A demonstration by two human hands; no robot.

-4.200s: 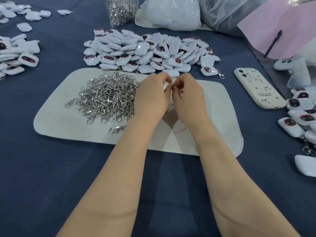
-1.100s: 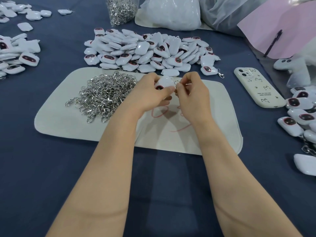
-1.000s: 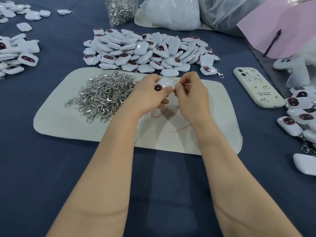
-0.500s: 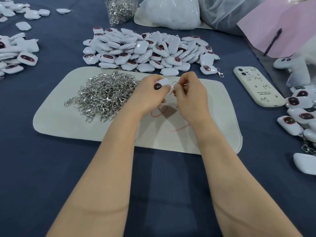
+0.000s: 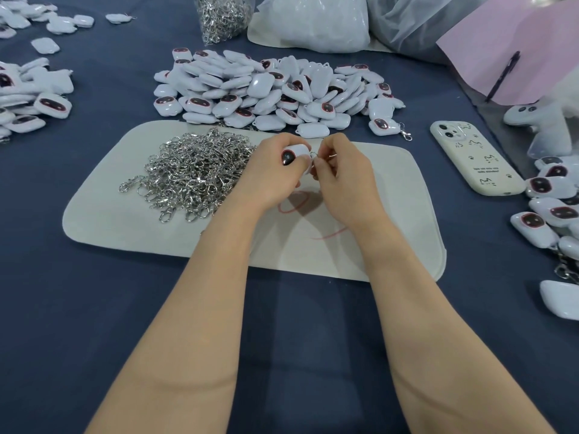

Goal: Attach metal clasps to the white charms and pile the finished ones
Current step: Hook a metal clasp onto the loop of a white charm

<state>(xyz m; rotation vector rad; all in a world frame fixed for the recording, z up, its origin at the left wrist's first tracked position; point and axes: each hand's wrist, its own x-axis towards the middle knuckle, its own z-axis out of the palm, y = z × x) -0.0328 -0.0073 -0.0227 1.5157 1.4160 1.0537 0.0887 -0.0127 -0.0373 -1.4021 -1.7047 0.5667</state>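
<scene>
My left hand (image 5: 269,173) grips a white charm (image 5: 294,153) with a dark oval face, held above the pale mat (image 5: 103,220). My right hand (image 5: 341,173) pinches a small metal clasp (image 5: 316,158) right at the charm's edge; most of the clasp is hidden by my fingers. A heap of loose silver clasps (image 5: 194,173) lies on the mat to the left of my hands. Behind the mat spreads a big pile of white charms (image 5: 269,89). One charm with a clasp attached (image 5: 383,126) lies at that pile's right end.
A cream phone (image 5: 473,161) lies right of the mat. More charms with clasps sit at the right edge (image 5: 551,211) and at the far left (image 5: 28,98). A bag of clasps (image 5: 219,17), white bags (image 5: 313,23) and a pink sheet with a pen (image 5: 513,67) stand at the back.
My left hand turned the charm so its dark face shows, and both hands drifted slightly toward me. The right hand keeps working the clasp at the charm's edge.
</scene>
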